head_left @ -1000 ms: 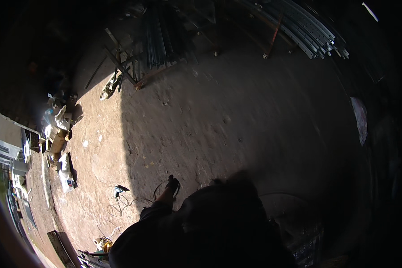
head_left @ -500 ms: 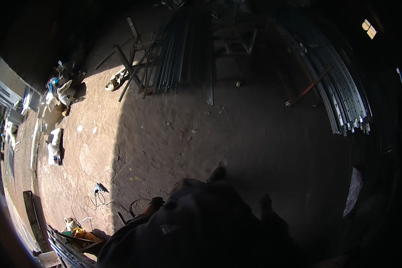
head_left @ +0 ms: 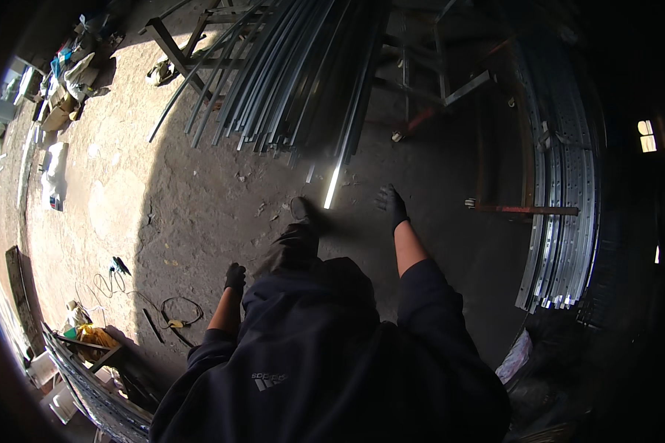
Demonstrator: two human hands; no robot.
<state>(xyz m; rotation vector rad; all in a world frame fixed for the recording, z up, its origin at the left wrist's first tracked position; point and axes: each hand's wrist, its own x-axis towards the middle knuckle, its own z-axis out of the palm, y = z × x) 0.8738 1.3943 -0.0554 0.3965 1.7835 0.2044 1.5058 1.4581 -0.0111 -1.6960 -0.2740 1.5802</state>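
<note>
**Both hands empty, bars not yet touched**

The right hand (head_left: 390, 204), gloved in black, is held out ahead with its fingers spread and loose, gripping nothing; it hangs in the air near the lit tip of one bar (head_left: 333, 186), beside it but not touching. The left hand (head_left: 235, 276), also gloved, hangs low by the hip, and whether its fingers are curled or slack is too small and dark to tell; it appears to hold nothing.

Just beyond the right hand, the bars (head_left: 288, 74) lie as a bundle of long grey metal strips on a trestle (head_left: 171, 46), their near ends fanning out over the floor (head_left: 199, 199). A shoe (head_left: 300, 209) is planted just short of those ends.

Judged from this, picking a bar is only starting: the person has come up to the bundle and a hand is out, but no bar is gripped or lifted, so taking hold and drawing one free are all left.

Further out, a curved stack of perforated rails (head_left: 561, 192) lies to the right. To the left a cable (head_left: 177, 314) is coiled on the floor, with scrap and boxes (head_left: 63, 88) along the sunlit edge
</note>
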